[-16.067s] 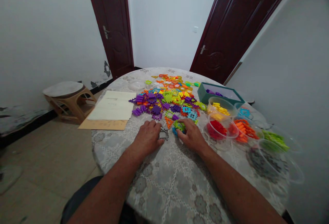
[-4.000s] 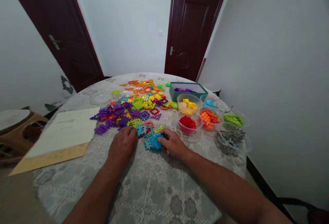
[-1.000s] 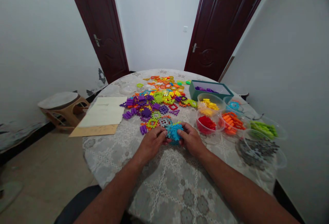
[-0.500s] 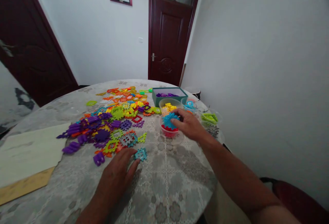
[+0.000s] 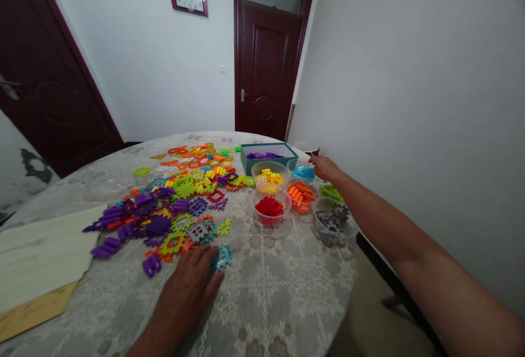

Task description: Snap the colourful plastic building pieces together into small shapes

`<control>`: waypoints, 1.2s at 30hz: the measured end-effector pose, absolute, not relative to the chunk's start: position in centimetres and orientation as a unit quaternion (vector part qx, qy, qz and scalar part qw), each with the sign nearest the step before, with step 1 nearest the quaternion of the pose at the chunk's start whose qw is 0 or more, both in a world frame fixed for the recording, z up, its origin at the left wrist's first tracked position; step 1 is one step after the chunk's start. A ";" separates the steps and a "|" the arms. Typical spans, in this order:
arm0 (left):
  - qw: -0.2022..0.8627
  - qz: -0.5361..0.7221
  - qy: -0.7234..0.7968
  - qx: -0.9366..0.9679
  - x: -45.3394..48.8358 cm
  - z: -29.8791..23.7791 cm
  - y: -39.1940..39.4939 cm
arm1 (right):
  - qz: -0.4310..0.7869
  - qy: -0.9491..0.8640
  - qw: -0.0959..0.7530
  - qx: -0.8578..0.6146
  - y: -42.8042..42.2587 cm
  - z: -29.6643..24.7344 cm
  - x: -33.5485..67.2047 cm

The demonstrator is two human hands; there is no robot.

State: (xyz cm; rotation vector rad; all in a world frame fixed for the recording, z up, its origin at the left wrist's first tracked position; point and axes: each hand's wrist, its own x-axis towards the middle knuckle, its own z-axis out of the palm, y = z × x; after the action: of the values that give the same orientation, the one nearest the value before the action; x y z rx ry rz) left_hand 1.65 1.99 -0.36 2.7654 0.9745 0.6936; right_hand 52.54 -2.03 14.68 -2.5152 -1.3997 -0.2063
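Observation:
My left hand (image 5: 188, 280) rests low on the table, its thumb and fingers closed about the edge of a light-blue toothed building piece (image 5: 222, 257), which stands slightly tilted. Up at the right, my right hand (image 5: 327, 168) is at the rim of a clear bowl (image 5: 290, 167) with blue pieces (image 5: 302, 171) in it. Its fingers look parted and no piece shows in them, though the fingertips are small and partly hidden. Beside my left hand spreads a heap of mixed toothed pieces (image 5: 184, 187) in purple, green, orange and yellow.
Clear bowls hold red (image 5: 269, 208), yellow (image 5: 269, 177), orange (image 5: 301, 195), green (image 5: 330, 192) and grey pieces (image 5: 333, 219). Behind them stands a green box (image 5: 251, 167) with purple pieces. A paper sheet (image 5: 45, 253) lies at the left; a clear lid (image 5: 107, 185) lies beyond it.
My right hand has moved right and away, from above the red bowl to the blue one, and the blue stack has left its fingers. My left hand stays at its piece, which tilts more.

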 end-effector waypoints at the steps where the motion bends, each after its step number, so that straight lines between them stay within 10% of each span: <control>1: 0.068 0.230 0.321 0.916 1.6 -0.3 2.0 | -0.074 -0.478 0.128 -0.866 -2.1 14.8 52.5; 9: 0.100 0.217 0.333 0.912 1.8 0.5 1.7 | -0.117 -0.544 0.203 -0.806 -4.5 16.0 44.0; 24: 0.099 0.272 0.346 0.892 1.7 1.8 0.1 | 0.353 -0.611 0.408 -0.579 -2.7 3.0 22.5; 36: 0.059 0.264 0.409 0.872 0.6 1.7 2.2 | 0.225 -0.629 0.441 -0.599 -3.3 1.6 23.1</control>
State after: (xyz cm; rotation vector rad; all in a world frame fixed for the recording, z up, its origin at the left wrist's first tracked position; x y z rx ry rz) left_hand 0.60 2.19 1.70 2.6398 1.2379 0.8009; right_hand 23.12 -3.27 1.65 -1.4865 -1.5627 0.5597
